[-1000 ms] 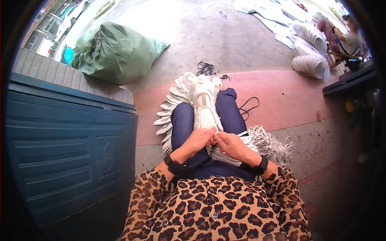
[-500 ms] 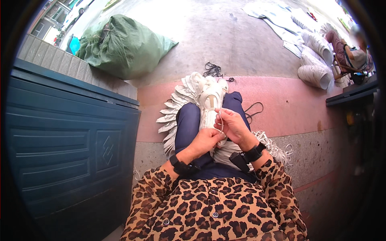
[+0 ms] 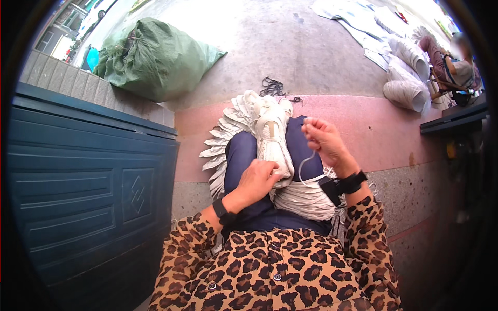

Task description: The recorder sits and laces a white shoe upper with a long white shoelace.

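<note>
Fanning beside the person's legs (image 3: 241, 150), white pieces (image 3: 213, 152), like the nearby lace bundle (image 3: 306, 201), suggested much was left. Between the legs lay a white shoe (image 3: 272, 145), left hand (image 3: 257, 181) upon it, grip unclear. Right hand (image 3: 326, 141) pinched a slack lace (image 3: 300, 168), apparently unfinished.

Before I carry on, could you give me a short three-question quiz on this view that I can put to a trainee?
1. Multiple choice: what does the right hand hold?
A) a pair of scissors
B) a white lace
C) a black cord
2. True or false: the green sack lies on the person's right.
3. Fill in: the left hand rests on a white ____.

Key: 1. B. 2. False; it lies on the person's left. 3. Shoe.
</note>
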Motion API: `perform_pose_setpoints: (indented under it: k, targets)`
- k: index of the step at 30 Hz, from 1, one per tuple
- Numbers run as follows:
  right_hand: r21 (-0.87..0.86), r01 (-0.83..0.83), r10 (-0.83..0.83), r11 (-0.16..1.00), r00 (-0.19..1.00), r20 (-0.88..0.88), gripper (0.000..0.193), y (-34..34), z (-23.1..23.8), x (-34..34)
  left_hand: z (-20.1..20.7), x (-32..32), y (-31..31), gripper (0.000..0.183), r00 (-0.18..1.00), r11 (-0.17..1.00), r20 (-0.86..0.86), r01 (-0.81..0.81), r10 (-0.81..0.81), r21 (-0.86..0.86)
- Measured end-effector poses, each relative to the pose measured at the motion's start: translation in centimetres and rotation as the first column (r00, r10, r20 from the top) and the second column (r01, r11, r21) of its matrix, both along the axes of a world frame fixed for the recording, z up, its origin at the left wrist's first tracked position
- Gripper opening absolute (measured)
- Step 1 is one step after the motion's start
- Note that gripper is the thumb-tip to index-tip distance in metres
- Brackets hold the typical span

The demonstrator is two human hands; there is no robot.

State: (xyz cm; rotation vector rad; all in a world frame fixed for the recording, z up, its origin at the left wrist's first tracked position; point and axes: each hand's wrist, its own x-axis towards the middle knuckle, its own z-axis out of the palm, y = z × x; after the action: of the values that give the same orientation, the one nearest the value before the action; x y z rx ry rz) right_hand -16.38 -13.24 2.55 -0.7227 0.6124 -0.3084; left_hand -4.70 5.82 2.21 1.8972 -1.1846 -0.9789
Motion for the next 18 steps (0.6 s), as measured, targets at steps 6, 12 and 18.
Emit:
perform_pose_setpoints:
  k: [6, 12, 18]
  targets:
    - [-0.672, -0.212, 0.019, 0.709, 0.959, -0.282, 0.017, 0.3, -3.5, 1.8, -1.3, -0.5, 0.8, 0.028, 0.454, 0.915, 0.858, 0.401, -0.239, 0.042]
    - [-0.898, -0.401, -0.088, 0.179, 0.903, -0.421, 0.017, 2.7, -7.4, 3.5, -2.2, -1.2, -0.1, 0.023, 0.402, 0.900, 0.888, 0.435, -0.221, 0.027]
    - [-0.882, -0.469, -0.109, 0.054, 0.875, -0.472, 0.012, 3.2, -7.3, 3.9, -2.4, -1.1, 0.1, 0.022, 0.412, 0.897, 0.885, 0.441, -0.216, 0.013]
